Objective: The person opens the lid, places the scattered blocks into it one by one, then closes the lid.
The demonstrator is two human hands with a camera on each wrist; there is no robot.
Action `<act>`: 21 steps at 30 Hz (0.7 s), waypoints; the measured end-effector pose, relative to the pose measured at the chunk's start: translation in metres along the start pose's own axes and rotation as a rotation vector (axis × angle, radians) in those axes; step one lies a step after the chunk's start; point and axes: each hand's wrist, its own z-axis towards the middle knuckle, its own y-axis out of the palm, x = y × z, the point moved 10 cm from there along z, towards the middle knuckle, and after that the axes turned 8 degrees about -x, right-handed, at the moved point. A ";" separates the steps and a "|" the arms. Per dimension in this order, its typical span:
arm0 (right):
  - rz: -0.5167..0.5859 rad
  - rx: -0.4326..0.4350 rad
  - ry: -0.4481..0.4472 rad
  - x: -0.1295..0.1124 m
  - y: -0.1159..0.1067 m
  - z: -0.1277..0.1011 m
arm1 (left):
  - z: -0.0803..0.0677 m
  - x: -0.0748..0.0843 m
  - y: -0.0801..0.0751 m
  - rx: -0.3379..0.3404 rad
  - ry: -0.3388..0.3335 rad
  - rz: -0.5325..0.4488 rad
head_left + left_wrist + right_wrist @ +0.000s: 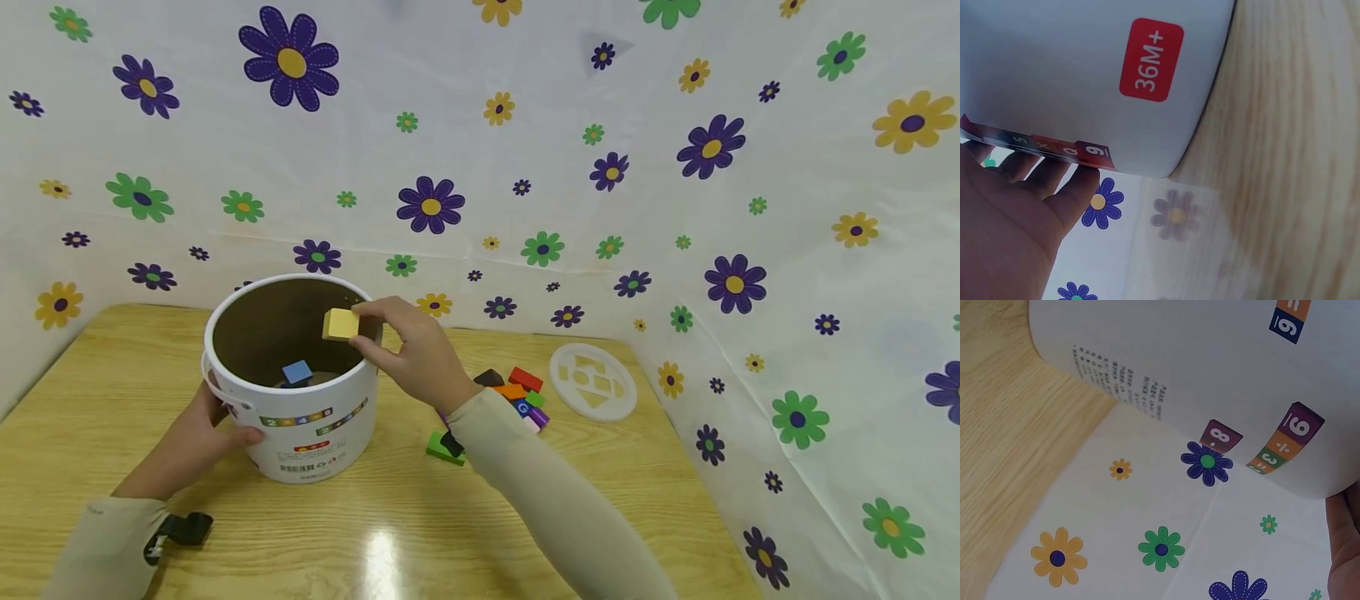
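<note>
A yellow block (341, 324) is pinched between the thumb and fingers of my right hand (416, 350), over the mouth of a white bucket (315, 433). Against the bucket's left side lies my left hand (197, 433), its thumb on the front wall. The left wrist view shows those fingers (1079, 194) extended along the printed wall. Inside the bucket a blue block (297, 372) is visible, with darker pieces beside it partly hidden. Only part of the right hand (1342, 544) shows in the right wrist view, by the bucket's rim; the block is out of sight there.
Right of the bucket lies a pile of coloured blocks, among them a red block (526, 380) and a green block (446, 448), partly behind the right sleeve. A white disc with shaped cut-outs (557, 379) is farther right. Flower-printed sheeting (465, 150) borders the wooden table (300, 542).
</note>
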 end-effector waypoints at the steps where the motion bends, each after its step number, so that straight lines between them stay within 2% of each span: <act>1: 0.006 0.001 0.004 0.001 0.001 0.001 | 0.000 0.000 0.000 0.000 -0.002 0.003; 12: 0.068 0.012 0.002 0.002 0.001 0.001 | 0.000 -0.001 0.002 -0.007 0.008 -0.003; 21: 0.080 0.003 0.049 0.005 0.001 -0.002 | 0.001 0.001 0.003 -0.008 0.019 -0.009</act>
